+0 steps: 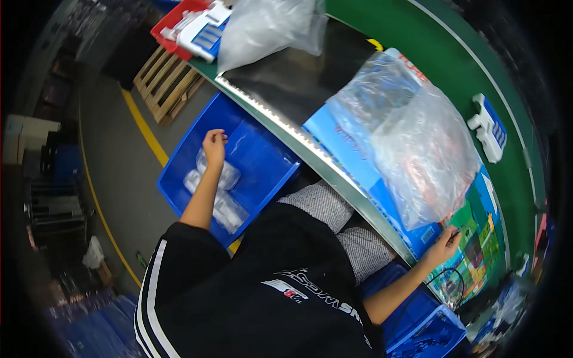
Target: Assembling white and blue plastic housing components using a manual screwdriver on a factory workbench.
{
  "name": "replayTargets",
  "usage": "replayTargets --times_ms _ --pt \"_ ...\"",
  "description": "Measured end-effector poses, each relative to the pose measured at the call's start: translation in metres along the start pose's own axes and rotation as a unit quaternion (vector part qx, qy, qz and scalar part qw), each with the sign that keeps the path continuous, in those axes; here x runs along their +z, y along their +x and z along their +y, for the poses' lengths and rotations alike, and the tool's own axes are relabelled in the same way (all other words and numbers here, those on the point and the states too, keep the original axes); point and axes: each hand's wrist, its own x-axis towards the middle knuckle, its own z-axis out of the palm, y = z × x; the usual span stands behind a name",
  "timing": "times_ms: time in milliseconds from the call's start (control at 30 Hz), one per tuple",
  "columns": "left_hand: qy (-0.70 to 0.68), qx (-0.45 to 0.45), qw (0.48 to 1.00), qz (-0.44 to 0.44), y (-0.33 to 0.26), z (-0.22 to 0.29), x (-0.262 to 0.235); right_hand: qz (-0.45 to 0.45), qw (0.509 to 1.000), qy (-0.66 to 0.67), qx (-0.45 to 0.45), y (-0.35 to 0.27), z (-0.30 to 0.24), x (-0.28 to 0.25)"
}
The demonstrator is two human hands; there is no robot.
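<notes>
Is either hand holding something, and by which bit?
The left hand looks empty. The right hand seems to pinch something dark, too small to tell what it is or which part.

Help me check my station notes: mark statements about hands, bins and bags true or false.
1. The right hand is over the workbench. True.
2. The left hand is on the workbench. False: it is above the left blue bin.
3. The red bin holds white pieces. True.
4. A wooden pallet stands on the workbench. False: the pallet is on the floor.
5. A large clear bag lies on the blue board. True.
</notes>
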Motion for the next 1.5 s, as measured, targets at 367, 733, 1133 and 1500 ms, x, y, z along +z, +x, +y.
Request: replayTargets --times_ms 367,733,1133,1500 --pt "0.409 -0.35 0.831 0.139 -0.071 -0.136 -0.066 -0.011 0.991 -0.102 -0.084 0.007 0.0 0.01" --pt "0.159 -0.475 0.844 0.19 -0.064 -0.201 -0.066 -0.017 0.995 -0.095 -0.027 0.007 -0.001 0.004" --pt "-0.384 -0.368 0.839 0.111 -0.102 -0.134 -0.096 -0.081 0.991 -0.103 0.002 0.015 -0.001 -0.02" --pt "-0.489 -0.116 0.836 -0.221 -0.059 -0.004 -0.091 0.028 0.86 -0.47 -0.196 0.017 -0.046 -0.027"
